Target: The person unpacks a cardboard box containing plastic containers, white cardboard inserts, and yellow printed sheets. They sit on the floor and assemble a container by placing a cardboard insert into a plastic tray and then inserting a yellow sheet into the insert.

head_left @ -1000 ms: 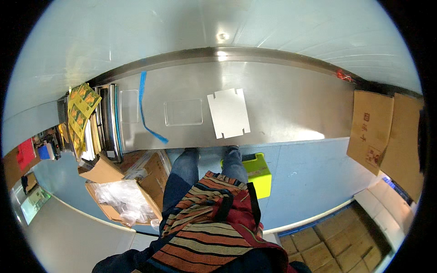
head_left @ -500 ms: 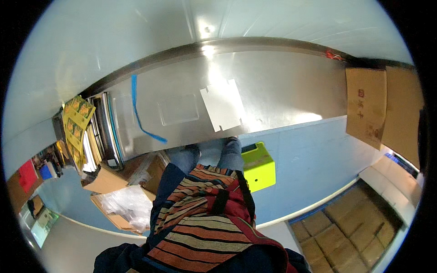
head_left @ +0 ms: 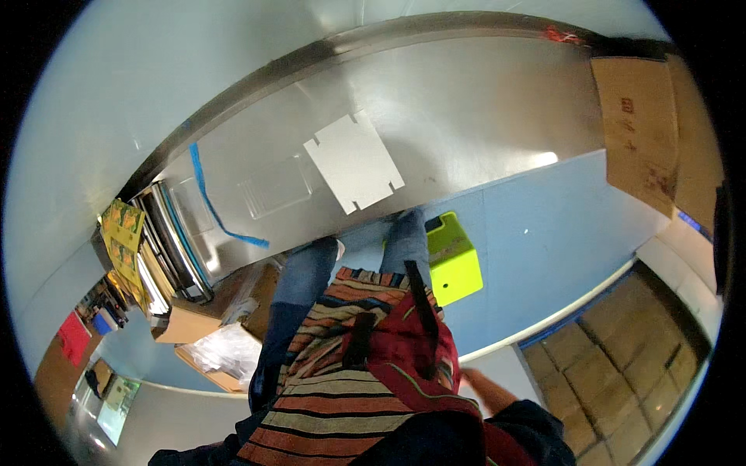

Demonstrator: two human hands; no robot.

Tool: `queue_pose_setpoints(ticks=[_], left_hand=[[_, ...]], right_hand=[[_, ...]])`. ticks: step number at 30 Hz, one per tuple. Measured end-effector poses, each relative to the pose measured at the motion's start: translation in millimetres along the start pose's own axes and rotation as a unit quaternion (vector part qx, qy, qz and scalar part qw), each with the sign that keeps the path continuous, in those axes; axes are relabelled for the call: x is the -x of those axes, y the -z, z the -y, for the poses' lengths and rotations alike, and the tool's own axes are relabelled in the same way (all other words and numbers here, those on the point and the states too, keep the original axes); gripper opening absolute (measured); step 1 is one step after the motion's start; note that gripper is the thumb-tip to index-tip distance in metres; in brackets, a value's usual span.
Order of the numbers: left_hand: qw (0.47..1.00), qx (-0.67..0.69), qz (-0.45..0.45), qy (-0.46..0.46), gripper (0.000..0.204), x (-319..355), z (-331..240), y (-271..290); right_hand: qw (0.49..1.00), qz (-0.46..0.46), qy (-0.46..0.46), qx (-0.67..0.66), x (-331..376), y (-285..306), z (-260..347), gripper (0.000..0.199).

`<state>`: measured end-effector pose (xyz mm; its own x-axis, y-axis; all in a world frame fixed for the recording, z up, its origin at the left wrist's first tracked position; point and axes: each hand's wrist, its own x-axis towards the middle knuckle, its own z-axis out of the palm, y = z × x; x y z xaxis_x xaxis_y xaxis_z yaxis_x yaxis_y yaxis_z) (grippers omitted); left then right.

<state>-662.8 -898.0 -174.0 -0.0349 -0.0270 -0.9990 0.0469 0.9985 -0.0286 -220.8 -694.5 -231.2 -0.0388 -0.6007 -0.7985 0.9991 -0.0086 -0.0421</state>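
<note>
A white notched card (head_left: 356, 163) lies flat on the metal table (head_left: 482, 101) in front of me. To its left rests a clear plastic tray (head_left: 276, 189), and beyond that a blue strap (head_left: 203, 194) curves across the metal. My right hand (head_left: 483, 390) shows only in part, low beside a red bag (head_left: 416, 342) hanging over my striped apron (head_left: 326, 392). The bag hides its fingers, so whether it holds anything cannot be made out. My left hand is out of the picture; just a dark sleeve shows at the lower left.
Folders and books (head_left: 172, 241) stand at the table's left end beside yellow printed packets (head_left: 123, 237). Below them sits an open carton (head_left: 225, 353) with clear plastic. A lime-green step stool (head_left: 458, 272) is on the blue floor by my legs. Brown cartons (head_left: 633, 132) stand at the right.
The view has turned and shifted, so the table looks tilted. My right hand and forearm have come into sight beside the red bag. Things on the table appear unmoved.
</note>
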Motion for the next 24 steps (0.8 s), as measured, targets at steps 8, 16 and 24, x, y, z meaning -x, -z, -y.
queue_pose_setpoints(ticks=[8,16,24], left_hand=[[0.956,-0.176,0.229,0.059,0.035,-38.5,-54.2,-28.1],[0.84,-0.23,0.487,0.065,0.034,-130.7,-96.9,-19.2],[0.829,-0.255,0.497,-0.023,0.032,-209.4,-106.9,-30.1]], right_hand=[[0.887,-0.427,-0.141,0.108,-57.3,312.1,-69.1,0.098],[0.897,-0.426,-0.11,0.041,-171.0,356.7,-137.6,0.076],[0.899,-0.419,-0.121,-0.035,-223.4,309.4,-135.5,0.061]])
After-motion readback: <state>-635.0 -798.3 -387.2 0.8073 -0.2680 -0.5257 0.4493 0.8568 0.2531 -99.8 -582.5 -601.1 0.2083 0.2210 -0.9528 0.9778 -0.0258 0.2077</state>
